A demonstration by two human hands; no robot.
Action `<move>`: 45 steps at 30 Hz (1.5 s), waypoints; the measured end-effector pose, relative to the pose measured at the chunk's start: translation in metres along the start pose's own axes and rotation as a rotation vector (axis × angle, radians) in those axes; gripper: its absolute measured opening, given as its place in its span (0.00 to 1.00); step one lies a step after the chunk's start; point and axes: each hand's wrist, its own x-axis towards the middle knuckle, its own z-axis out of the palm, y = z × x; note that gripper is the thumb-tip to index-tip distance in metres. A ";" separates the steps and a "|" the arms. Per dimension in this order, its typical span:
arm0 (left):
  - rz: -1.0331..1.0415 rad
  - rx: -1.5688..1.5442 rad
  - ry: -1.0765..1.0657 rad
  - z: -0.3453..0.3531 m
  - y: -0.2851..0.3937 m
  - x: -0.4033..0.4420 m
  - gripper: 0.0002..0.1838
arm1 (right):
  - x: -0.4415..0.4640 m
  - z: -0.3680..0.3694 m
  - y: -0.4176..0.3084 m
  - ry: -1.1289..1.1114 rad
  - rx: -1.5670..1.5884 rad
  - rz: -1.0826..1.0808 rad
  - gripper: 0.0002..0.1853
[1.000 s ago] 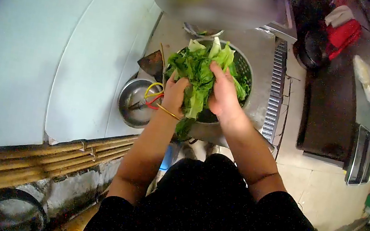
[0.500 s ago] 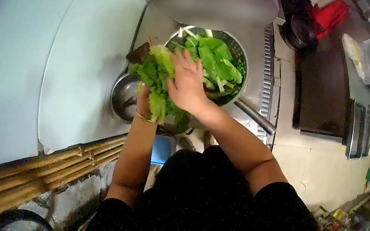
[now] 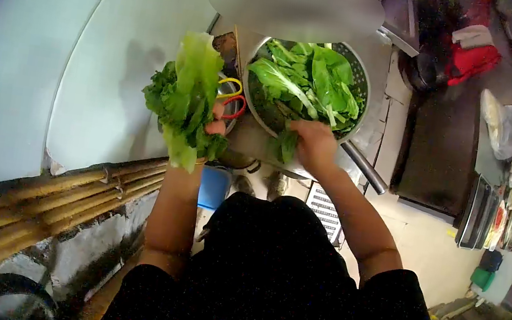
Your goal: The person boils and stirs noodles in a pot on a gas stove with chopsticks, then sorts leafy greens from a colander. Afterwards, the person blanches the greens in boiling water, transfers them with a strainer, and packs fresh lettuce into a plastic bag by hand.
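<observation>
Head view: a perforated metal colander with a long handle holds loose green leaves. Left of the colander, the fingers of the left hand wrap around a raised bunch of frilly greens. At the colander's near rim, the right hand grips a small dark leaf. Scissors with yellow and red handles sit just left of the colander.

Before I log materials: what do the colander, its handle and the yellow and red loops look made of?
Colander: metal, perhaps steel or aluminium; greyish, perforated wall with a pale rim.
Handle: likely metal, smooth; silvery sheen along it.
Yellow loop, red loop: probably plastic or plastic-coated; bright, even colour.
</observation>
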 end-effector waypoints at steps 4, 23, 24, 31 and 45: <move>-0.040 -0.032 0.032 0.009 -0.006 -0.008 0.22 | 0.055 -0.044 -0.008 0.142 0.070 0.311 0.11; -0.080 -0.062 0.080 0.028 -0.032 -0.021 0.23 | 0.053 -0.080 0.084 0.252 0.683 0.528 0.08; -0.134 -0.071 0.042 0.024 -0.033 -0.017 0.23 | 0.050 -0.080 0.088 0.226 0.801 0.552 0.07; -0.239 -0.076 -0.090 0.007 -0.054 0.009 0.23 | 0.051 -0.090 0.038 0.333 1.523 0.920 0.10; -0.339 0.232 0.058 0.012 -0.095 0.049 0.24 | 0.049 -0.105 -0.062 0.420 1.580 0.644 0.18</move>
